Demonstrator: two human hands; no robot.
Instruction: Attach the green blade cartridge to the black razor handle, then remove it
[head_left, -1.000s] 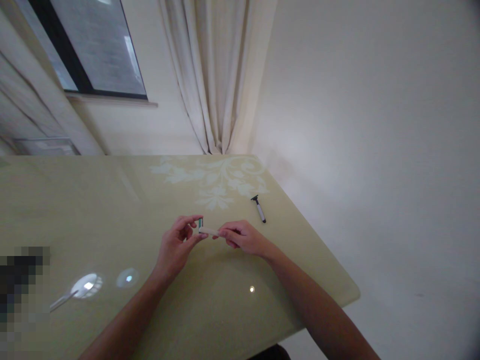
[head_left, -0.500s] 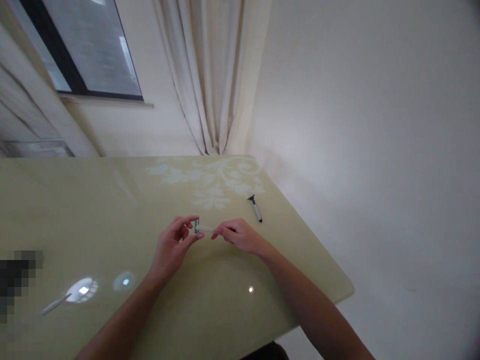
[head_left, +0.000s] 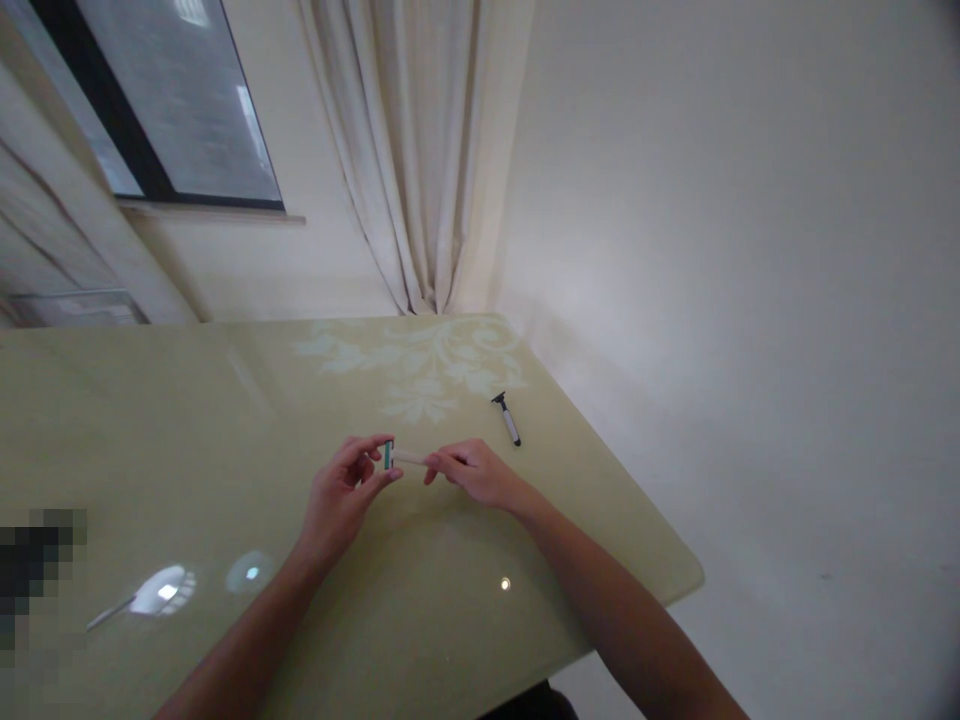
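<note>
At the far left, a dark blurred patch [head_left: 34, 570] covers something on the table that cannot be made out, and a pale curtain [head_left: 67, 210] hangs behind. A thin light-coloured rod [head_left: 110, 612] lies on the glossy cream tabletop [head_left: 360, 620], its tip meeting a bright reflection. Above it, farther back, is a dark-framed window [head_left: 206, 120]. Next comes the left hand [head_left: 337, 495], thumb and forefinger a narrow gap apart, pinching the two ends of an upright razor head [head_left: 388, 455] (green, with a whitish band and dark edging). From that head a pale handle [head_left: 409, 458] runs rightward, so the razor is held between the two hands, in front of the white floral pattern [head_left: 420, 400]. Behind that pattern hangs a second curtain [head_left: 420, 150]. The right hand [head_left: 476, 470] has its fingers closed on the handle's other end. Just beyond it, near the table's right edge, lies a grey-and-black razor [head_left: 508, 415], its head pointing away from the person. A plain pale wall [head_left: 712, 250] fills the right side.
</note>
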